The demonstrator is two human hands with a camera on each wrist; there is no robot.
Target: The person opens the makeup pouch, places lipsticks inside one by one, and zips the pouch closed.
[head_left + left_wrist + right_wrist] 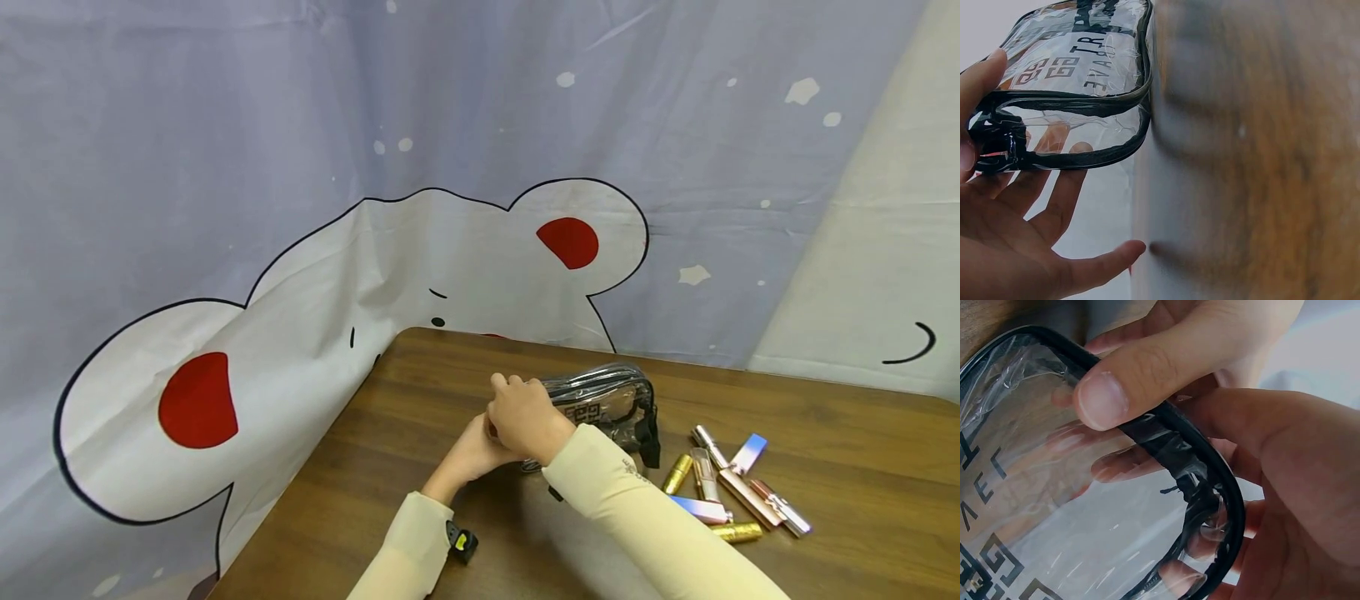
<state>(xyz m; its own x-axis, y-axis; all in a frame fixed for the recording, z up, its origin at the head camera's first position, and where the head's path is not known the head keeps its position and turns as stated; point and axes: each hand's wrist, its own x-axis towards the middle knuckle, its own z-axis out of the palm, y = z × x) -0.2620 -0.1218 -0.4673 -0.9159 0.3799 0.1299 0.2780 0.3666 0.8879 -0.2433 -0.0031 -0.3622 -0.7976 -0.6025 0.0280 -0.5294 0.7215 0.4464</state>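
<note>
A clear plastic cosmetic bag [618,408] with black trim and dark lettering is on the wooden table in front of me. At its left end my left hand [476,450] grips the edge; in the right wrist view its thumb presses on the black trim, with fingers showing through the plastic. The left wrist view has the left hand [1029,231] under the bag's end [1072,131], little finger stretched out. My right hand [528,417] overlaps the left one, fingers curled at the same end. Whatever its fingertips pinch there is hidden.
To the right of the bag lies a loose pile of lipstick tubes: gold ones [678,473], blue-and-pink ones [748,454] and rose-coloured ones [750,498]. A printed curtain [465,108] hangs behind and left of the table [360,500].
</note>
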